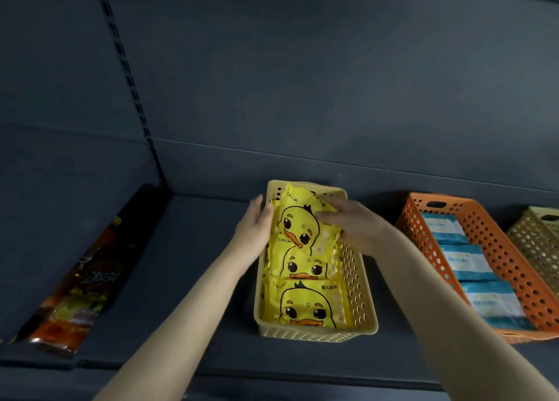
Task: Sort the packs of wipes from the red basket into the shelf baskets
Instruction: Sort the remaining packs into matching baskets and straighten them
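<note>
Duck pack (298, 223): being settled among matching packs (305, 305) in the yellow basket (358, 282).
Left hand (255, 219): straight-fingered, being pressed against its edge.
Right hand (348, 219): being laid flat on top, steadying.

One wide-angle camera, worn on the head, looked forward and down onto a dark shelf (187, 249) from close range. A yellow basket (314, 335) sat just below centre, the back panel (302, 83) filled the upper half, and an orange basket (511, 267) ran off the right edge.
</note>
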The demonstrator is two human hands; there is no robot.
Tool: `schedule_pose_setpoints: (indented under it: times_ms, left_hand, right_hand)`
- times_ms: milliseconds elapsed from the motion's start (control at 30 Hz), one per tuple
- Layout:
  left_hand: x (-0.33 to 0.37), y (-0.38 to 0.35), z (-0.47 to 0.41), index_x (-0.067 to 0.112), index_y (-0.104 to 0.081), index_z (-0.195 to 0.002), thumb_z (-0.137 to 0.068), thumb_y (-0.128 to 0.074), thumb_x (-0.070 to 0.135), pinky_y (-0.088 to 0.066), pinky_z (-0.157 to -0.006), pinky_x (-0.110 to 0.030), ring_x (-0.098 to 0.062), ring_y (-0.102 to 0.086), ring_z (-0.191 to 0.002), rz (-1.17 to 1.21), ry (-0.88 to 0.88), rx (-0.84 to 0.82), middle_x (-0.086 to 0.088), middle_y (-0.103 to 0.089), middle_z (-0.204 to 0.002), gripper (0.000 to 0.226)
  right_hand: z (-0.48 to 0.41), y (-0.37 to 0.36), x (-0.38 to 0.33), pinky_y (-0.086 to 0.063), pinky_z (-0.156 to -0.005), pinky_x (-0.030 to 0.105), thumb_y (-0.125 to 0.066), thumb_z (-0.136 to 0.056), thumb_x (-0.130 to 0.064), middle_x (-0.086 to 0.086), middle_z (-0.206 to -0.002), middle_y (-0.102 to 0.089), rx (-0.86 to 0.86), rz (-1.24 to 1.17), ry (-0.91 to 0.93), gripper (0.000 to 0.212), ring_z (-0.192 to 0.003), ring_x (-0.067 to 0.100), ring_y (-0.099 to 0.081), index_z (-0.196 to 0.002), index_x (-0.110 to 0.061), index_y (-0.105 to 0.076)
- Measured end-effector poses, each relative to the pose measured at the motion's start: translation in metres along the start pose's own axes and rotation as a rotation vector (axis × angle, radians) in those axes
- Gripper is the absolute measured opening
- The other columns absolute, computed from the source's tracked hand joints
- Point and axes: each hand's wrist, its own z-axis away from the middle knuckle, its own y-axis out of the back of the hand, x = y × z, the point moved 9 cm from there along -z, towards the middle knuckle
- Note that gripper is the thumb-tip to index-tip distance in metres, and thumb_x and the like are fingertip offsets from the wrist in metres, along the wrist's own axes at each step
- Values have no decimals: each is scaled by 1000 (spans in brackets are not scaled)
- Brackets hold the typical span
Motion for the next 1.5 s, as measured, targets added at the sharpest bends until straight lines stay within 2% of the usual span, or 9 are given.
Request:
schedule_pose_setpoints:
  times_ms: [200, 367, 500, 600, 700, 967, 1167, 1367, 1500]
  left_hand:
    - [-7, -8, -5, 32, -27, -150, -102, -24, 47, -35, -95, -26, -13, -45, -129, 76, -27, 13, 4, -47, -143, 50]
    - [-11, -8, -10, 27, -25, -151, -103, -25, 43, -30, -101, -26, -17, -38, -137, 35, -16, 47, 2, -40, -150, 50]
    - [-14, -6, -13, 25, -22, -152, -102, -24, 47, -27, -111, -33, -18, -32, -141, -30, -7, 55, 1, -34, -154, 54]
    - [-14, -6, -14, 24, -23, -152, -102, -24, 46, -25, -111, -31, -17, -31, -142, -44, -13, 65, 2, -32, -156, 55]
    - [-16, -5, -14, 23, -24, -151, -103, -25, 45, -25, -111, -29, -16, -30, -142, -35, -1, 87, 3, -31, -156, 53]
    - [-21, -5, -16, 25, -25, -151, -103, -26, 45, -24, -104, -23, -15, -31, -142, 0, 13, 82, 3, -33, -155, 52]
    - [-21, -3, -17, 21, -29, -150, -103, -30, 40, -20, -99, -17, -13, -31, -141, 30, 16, 116, 2, -34, -155, 50]
    - [-19, -5, -16, 23, -28, -150, -103, -30, 40, -22, -103, -20, -14, -30, -142, 29, 21, 115, 2, -33, -155, 50]
    - [-17, -5, -15, 23, -26, -151, -103, -28, 40, -21, -100, -18, -14, -29, -142, -4, 14, 107, 3, -31, -156, 51]
  right_hand:
    - [-38, 18, -40, -44, -91, 29, -62, -92, -29, 1, -133, -57, 226, 988, 214, 47, -118, 19, -55, -137, -23, -49]
    - [-51, 8, -12, -41, -106, 42, -61, -91, -38, 0, -152, -38, 164, 1153, 202, 66, -126, 23, -49, -149, -31, -30]
    - [-43, 4, -23, -9, -117, 49, -44, -97, -47, -9, -154, -33, 331, 1595, 427, 57, -142, 23, -22, -149, -36, -27]
    - [-32, -13, -15, -16, -117, 45, -32, -101, -45, 1, -156, -27, 419, 1513, 415, 51, -144, 27, -22, -150, -32, -24]
    - [-46, -34, 12, -2, -119, 49, -17, -101, -50, -2, -162, -9, 242, 1380, 275, 53, -149, 26, 0, -152, -38, -7]
    - [-69, -26, 23, 7, -117, 54, -23, -100, -54, -7, -162, -2, 34, 1431, 265, 56, -149, 20, 6, -150, -45, -1]
    - [-68, -40, 22, 8, -115, 60, -16, -99, -56, -9, -162, 3, 214, 1226, 250, 51, -149, 21, 9, -148, -50, -2]
    - [-73, -41, 26, 0, -113, 64, -13, -98, -58, -4, -161, 4, 225, 1459, 319, 50, -149, 25, 5, -146, -53, -4]
    - [-69, -28, 18, -4, -117, 60, -28, -98, -57, -6, -162, 0, 215, 1133, 293, 53, -149, 24, 6, -148, -47, -16]
